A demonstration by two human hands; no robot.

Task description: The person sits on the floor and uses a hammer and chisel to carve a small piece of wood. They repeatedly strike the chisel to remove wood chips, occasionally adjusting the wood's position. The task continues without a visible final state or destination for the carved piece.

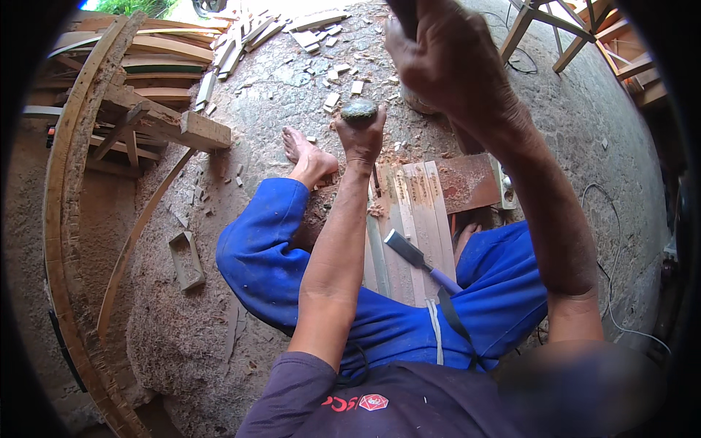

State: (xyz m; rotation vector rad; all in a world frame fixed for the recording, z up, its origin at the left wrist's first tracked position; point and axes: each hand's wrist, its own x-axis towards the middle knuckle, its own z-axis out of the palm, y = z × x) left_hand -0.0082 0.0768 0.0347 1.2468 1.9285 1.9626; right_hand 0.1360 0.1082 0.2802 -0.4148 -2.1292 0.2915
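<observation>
My left hand (361,142) is closed around an upright chisel with a battered, rounded handle end (359,111). Its narrow blade (376,179) comes down by the left side of several pale wooden strips (431,219), which lie side by side between my legs. Rows of small cuts mark the strips' far ends. High at the upper right, my right hand (456,62) grips a dark tool (404,16); the top of this tool is cut off by the picture's edge. A second chisel (423,263) with a purple handle rests across the strips near my lap.
Wood chips and offcuts (332,98) litter the floor ahead. A small wooden box (187,260) lies at left, near a wooden beam (204,131) and stacked curved timber (164,51). A brown board (471,182) extends right of the strips. Wooden trestle legs (548,29) and a cable (617,292) are on the right.
</observation>
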